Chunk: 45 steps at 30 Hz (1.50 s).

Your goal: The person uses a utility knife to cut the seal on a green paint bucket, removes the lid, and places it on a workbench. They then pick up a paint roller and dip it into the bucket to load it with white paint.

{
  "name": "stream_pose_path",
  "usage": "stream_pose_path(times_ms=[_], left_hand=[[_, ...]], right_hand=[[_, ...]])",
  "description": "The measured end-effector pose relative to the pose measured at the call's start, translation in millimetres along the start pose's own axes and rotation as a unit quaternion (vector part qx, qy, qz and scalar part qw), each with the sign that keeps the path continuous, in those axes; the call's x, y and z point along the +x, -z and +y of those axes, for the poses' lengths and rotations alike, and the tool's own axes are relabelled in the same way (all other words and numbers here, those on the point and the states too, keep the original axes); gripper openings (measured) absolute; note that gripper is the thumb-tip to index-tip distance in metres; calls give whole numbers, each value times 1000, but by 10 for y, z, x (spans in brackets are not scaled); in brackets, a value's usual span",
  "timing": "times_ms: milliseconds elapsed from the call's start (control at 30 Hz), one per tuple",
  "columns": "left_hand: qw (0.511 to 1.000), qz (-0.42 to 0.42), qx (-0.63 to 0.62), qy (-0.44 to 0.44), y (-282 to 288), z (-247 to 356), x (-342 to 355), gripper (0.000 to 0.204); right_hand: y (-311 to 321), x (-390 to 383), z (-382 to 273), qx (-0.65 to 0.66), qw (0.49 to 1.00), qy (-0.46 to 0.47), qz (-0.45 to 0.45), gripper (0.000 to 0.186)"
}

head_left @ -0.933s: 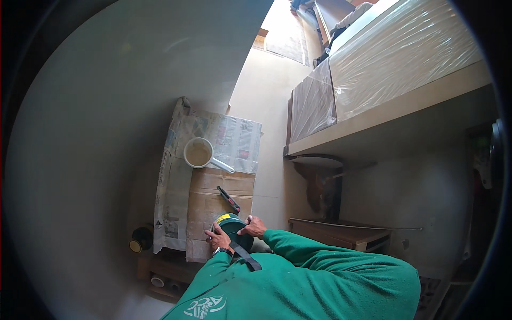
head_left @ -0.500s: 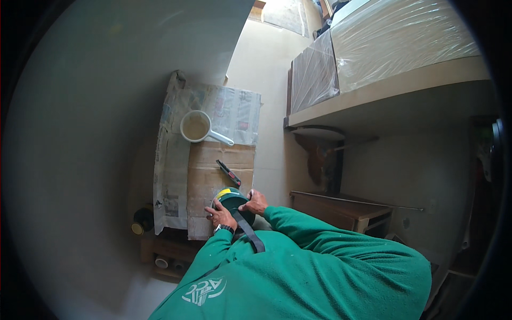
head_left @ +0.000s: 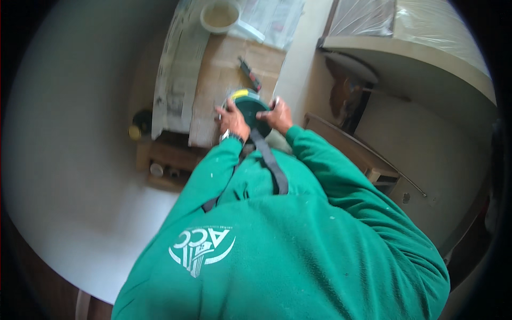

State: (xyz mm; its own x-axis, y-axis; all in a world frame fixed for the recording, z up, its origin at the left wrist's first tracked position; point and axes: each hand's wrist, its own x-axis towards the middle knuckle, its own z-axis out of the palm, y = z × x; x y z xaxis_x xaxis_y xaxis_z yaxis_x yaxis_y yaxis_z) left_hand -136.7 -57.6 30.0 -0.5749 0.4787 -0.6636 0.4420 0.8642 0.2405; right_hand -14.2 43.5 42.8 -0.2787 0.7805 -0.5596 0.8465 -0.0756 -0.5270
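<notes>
A round dark green tub [head_left: 253, 113] with a yellow band on its far side sits in front of my body, between both hands. My left hand [head_left: 233, 121], with a watch at the wrist, grips its left side. My right hand [head_left: 278, 116] grips the right rim, thumb over the top. Just beyond the tub, a black and red utility knife [head_left: 249, 73] lies on brown cardboard [head_left: 216, 80]. Farther off, a white dipper with a straight handle [head_left: 249, 31] holds something beige; its far rim is at the picture's upper edge.
Newspaper [head_left: 173, 96] covers the left and far parts of the work surface. Below is a wooden shelf unit [head_left: 176, 156] with round items in it. A plastic-wrapped piece of furniture [head_left: 362, 18] stands far right, a wooden cabinet [head_left: 346, 146] nearer. A dark strap [head_left: 270, 160] hangs by my chest.
The view has tilted down toward my body, so the work surface sits higher in the picture. Both hands remain on the green tub.
</notes>
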Motion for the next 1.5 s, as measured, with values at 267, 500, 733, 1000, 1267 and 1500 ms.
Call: stream_pose_path(times_ms=[267,500,733,1000,1267,1500], left_hand=[[998,-52,26,18,167,51,-68,121],[999,-41,16,9,127,86,-108,132],[998,-3,-33,-47,42,-60,-142,117],[987,28,-125,-92,52,-240,-281,122],[960,65,-230,-144,-148,-373,-226,128],[954,93,-256,-126,-211,-391,-295,122]], right_hand=[[38,-146,-122,-5,999,-35,-24,44],[60,-223,-97,-34,999,21,-10,43],[116,-355,-106,-7,997,74,8,41],[62,-534,-66,40,991,122,25,38],[88,-589,-101,19,985,162,58,34],[115,-619,-98,34,980,190,44,32]])
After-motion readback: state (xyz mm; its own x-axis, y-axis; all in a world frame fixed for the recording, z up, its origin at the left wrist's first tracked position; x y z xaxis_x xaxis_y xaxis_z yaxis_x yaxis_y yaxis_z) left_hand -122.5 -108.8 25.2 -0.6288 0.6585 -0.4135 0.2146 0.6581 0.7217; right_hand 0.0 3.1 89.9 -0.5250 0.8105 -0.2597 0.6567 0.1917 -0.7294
